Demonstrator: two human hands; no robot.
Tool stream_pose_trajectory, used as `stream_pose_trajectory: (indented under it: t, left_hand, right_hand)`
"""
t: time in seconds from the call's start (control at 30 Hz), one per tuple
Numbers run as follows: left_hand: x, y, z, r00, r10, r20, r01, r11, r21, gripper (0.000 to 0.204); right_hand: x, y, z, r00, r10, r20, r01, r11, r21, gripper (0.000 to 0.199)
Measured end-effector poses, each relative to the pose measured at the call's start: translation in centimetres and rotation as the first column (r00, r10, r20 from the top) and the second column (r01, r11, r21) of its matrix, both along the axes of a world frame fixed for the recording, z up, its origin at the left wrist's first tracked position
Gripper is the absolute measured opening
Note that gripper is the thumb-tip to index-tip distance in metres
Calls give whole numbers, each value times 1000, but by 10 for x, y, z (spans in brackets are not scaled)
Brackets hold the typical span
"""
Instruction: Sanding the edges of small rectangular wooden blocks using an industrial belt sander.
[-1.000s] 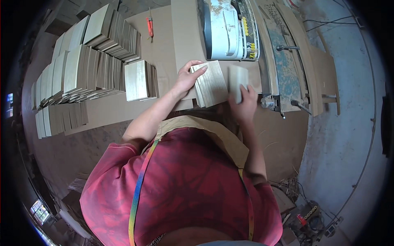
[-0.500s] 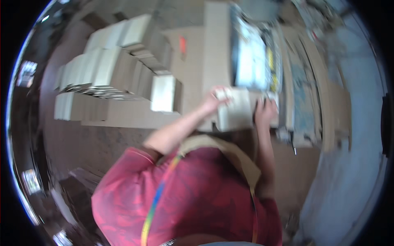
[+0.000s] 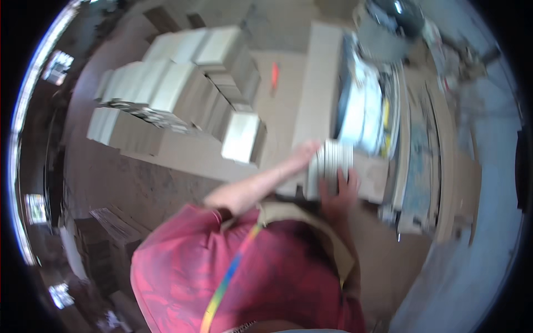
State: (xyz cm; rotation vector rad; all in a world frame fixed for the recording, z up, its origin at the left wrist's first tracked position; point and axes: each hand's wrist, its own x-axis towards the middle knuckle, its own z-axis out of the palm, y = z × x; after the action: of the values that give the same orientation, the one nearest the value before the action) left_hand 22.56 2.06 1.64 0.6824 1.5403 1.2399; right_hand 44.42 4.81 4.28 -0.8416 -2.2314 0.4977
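Observation:
A thick stack of thin pale sheets or flat pieces [image 3: 336, 157] stands at the front edge of the bench, its many layered edges facing up. My left hand [image 3: 307, 154] grips it at the far left side, the fingertips partly hidden and blurred. My right hand [image 3: 340, 195] holds the near right side, fingers bent onto the layered edges. A bare strip of brown board [image 3: 371, 175] lies just right of the stack. Beyond it is a shiny, pale, plastic-wrapped bundle [image 3: 358, 108].
Rows of pale stacked blocks [image 3: 177, 89] fill the left of the bench, with a single pale block [image 3: 240, 137] nearer me. A red object [image 3: 275, 75] lies behind. A grey bucket [image 3: 386, 33] stands far right, near long boards [image 3: 419, 150].
The stack has turned in my hands, from a broad pale face up to layered edges up. My right hand has moved from the board beside it onto the stack. The view has shifted.

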Motion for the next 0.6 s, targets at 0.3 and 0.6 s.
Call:
stream_pose_trajectory:
  t: [0.3, 0.6]
  left_hand:
    - [-41, -3, 66, 921, -43, 388, 25, 998, 52, 55]
    - [-17, -2, 73, 978, 84, 191, -69, 994, -84, 49]
  right_hand:
    - [71, 39, -19, 845, -407, 347, 381, 913, 143, 53]
    - [9, 95, -44, 851, -508, 136, 483, 857, 178, 38]
